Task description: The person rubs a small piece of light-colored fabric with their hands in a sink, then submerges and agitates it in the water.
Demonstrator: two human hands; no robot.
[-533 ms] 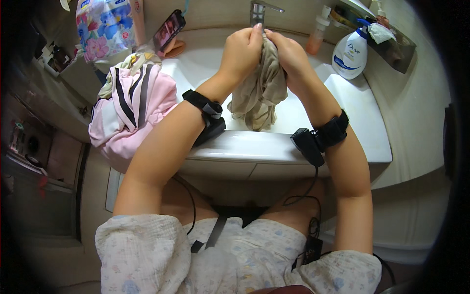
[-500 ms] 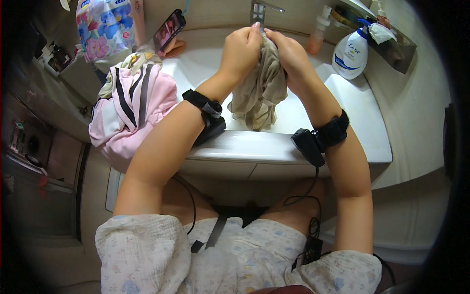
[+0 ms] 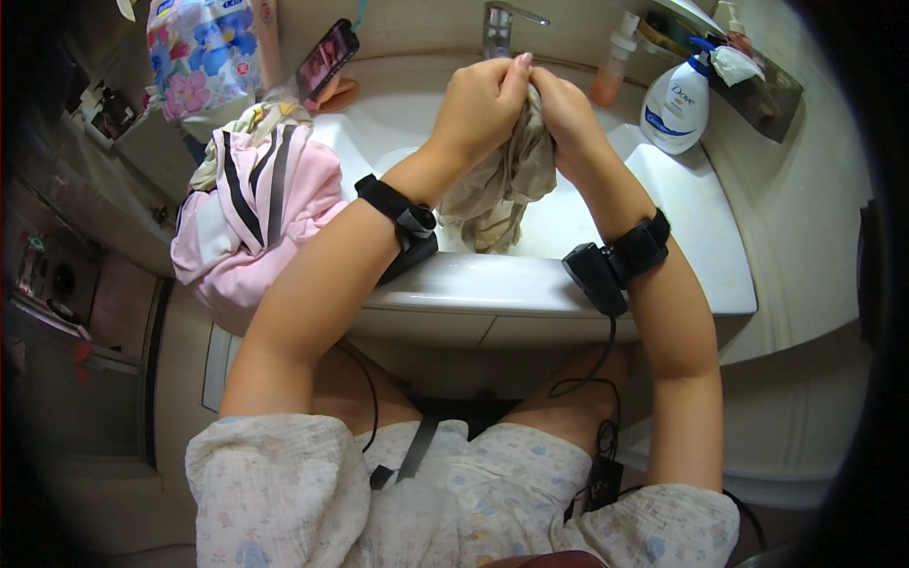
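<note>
A wet, greyish-beige cloth garment hangs bunched from both my hands over the white sink. My left hand is closed on its top end, the thumb pressed along the upper edge. Close against it, my right hand is also closed on the cloth, fingers curled toward the left hand. The lower folds dangle into the basin. Just behind my hands stands the chrome faucet; the cloth's upper end is mostly hidden by my fingers.
Pink clothing with dark stripes lies heaped on the sink's left side. Behind it are a flowered tissue pack and a propped phone. On the right stand a white pump bottle and a clear bottle with orange liquid.
Both hands have shifted slightly toward me and right, away from the faucet, still gripping the cloth. The left hand has turned more over the top, and the cloth hangs a little differently.
</note>
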